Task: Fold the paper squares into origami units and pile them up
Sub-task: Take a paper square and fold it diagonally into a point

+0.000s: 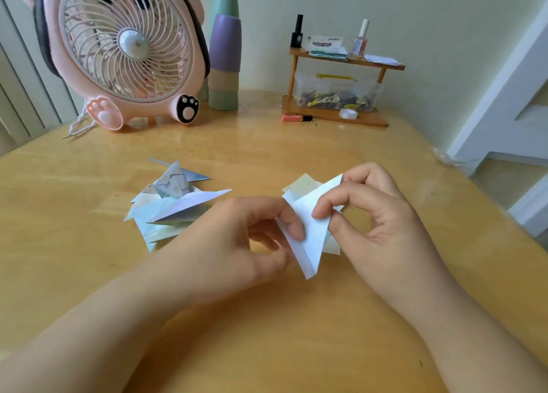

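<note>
A partly folded white paper unit (311, 232) is held just above the wooden table (267, 318), between both hands. My left hand (237, 238) pinches its left edge with thumb and fingers. My right hand (376, 223) pinches its right side, index finger and thumb curled onto the paper. Under the unit lie pale yellowish paper squares (302, 183), mostly hidden by the paper and my right hand. To the left sits a loose pile of folded pale blue and patterned units (169, 206).
A pink desk fan (124, 46) stands at the back left, with stacked pastel cups (224, 52) beside it. A small wooden shelf (335, 117) at the back holds bottles, a clear box of clips and tape. An orange marker (296, 118) lies in front of it. The table's right edge (486, 203) is close by.
</note>
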Demonstrator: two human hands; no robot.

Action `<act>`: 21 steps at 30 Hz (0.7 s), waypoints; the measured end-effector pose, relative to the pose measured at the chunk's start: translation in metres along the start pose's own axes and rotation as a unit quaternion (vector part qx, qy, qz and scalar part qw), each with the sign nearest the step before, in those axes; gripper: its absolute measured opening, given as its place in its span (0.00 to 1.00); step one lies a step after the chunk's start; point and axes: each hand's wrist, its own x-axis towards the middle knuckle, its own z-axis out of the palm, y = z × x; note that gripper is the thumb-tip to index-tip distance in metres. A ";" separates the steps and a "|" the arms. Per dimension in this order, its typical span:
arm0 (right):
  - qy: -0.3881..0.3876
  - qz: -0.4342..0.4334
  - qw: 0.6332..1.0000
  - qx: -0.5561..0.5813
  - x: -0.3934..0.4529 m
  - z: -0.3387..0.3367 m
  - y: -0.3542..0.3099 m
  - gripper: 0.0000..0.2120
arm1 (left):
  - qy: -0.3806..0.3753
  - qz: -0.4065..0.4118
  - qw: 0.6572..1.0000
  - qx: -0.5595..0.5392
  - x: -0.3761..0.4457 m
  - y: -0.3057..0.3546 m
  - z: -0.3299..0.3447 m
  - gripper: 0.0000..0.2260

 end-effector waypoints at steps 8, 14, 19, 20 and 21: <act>-0.043 0.020 0.997 0.061 -0.004 0.004 -0.005 0.16 | 0.124 -0.035 0.966 -0.226 0.000 0.001 -0.007 0.12; -0.059 0.073 0.981 0.171 -0.006 0.007 -0.011 0.10 | 0.089 -0.023 0.938 -0.336 -0.001 0.001 -0.012 0.18; -0.079 0.056 0.980 0.174 -0.004 0.002 -0.012 0.08 | 0.109 -0.036 0.914 -0.389 -0.001 0.005 -0.010 0.09; -0.088 0.051 0.981 0.167 -0.004 0.002 -0.012 0.08 | 0.126 -0.047 0.915 -0.380 -0.001 0.005 -0.009 0.06; -0.098 0.046 0.981 0.159 -0.005 0.002 -0.013 0.08 | 0.137 -0.055 0.918 -0.367 -0.001 0.005 -0.008 0.04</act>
